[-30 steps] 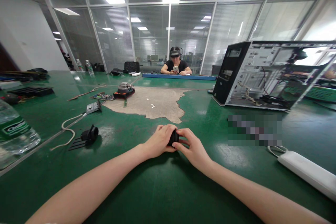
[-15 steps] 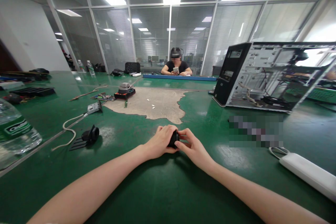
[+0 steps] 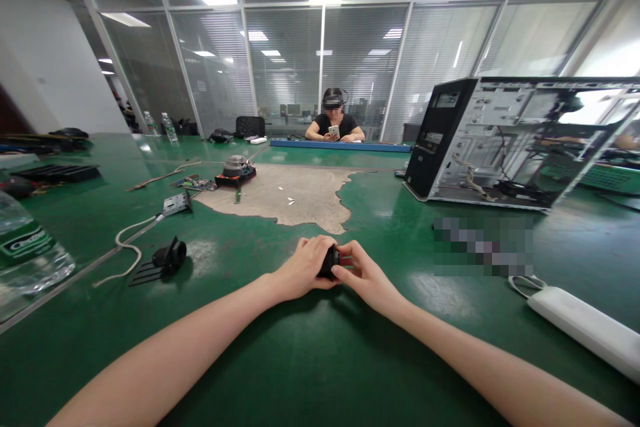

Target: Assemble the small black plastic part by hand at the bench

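Between my two hands is a small black part (image 3: 329, 263), largely covered by fingers, so its exact kind cannot be made out. My left hand (image 3: 307, 268) is closed around its left side, with the palm over the top. From the right, my right hand (image 3: 364, 273) pinches the part's edge between thumb and fingertips. Both hands are low over the green tabletop (image 3: 320, 353). Off to the left lies a black plastic duct-like piece (image 3: 170, 255) with a round opening and slats.
An open computer case (image 3: 445, 140) stands at right, with a white power strip (image 3: 583, 327) nearer me. At left are a water bottle (image 3: 30, 247) and a metal bracket with cable (image 3: 176, 203). A heatsink fan (image 3: 236, 170) sits farther back. A person (image 3: 335, 125) holds a phone across the table.
The view has shifted slightly. My hands keep their hold on the black part, with hardly any visible movement of the fingers.
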Tool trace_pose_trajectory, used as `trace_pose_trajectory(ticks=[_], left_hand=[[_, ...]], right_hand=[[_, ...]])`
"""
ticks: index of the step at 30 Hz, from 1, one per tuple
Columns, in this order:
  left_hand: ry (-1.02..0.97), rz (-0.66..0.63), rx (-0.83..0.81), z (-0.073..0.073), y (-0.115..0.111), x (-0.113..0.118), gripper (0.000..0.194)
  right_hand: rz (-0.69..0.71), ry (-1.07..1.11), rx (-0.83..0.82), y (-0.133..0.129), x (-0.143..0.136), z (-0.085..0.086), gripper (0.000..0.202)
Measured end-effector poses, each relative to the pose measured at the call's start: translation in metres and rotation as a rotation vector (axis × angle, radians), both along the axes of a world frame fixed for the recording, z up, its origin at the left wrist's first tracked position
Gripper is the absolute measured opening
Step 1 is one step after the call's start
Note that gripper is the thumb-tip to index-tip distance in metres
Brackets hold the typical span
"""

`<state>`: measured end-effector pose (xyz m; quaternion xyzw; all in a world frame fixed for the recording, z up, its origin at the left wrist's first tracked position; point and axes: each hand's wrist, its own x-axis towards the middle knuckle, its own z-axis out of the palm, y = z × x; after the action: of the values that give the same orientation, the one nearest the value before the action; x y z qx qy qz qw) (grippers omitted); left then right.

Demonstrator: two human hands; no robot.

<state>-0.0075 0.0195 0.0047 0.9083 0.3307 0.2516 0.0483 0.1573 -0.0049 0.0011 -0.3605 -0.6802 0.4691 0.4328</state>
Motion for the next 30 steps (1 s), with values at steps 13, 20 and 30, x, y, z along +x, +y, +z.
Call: trace_pose_trajectory(ticks=[13, 20, 30], left_hand=[[-0.016, -0.002, 0.006, -0.001, 0.001, 0.0, 0.054], [-0.017, -0.003, 0.002, -0.003, 0.002, 0.0, 0.057], [-0.017, 0.003, 0.004, -0.002, 0.002, 0.0, 0.053]], right_hand=[[-0.095, -0.054, -0.019, 0.009, 0.0, -0.005, 0.021], [-0.033, -0.012, 0.018, -0.001, -0.002, 0.0, 0.021], [-0.113, -0.048, -0.008, 0.007, -0.001, -0.005, 0.02]])
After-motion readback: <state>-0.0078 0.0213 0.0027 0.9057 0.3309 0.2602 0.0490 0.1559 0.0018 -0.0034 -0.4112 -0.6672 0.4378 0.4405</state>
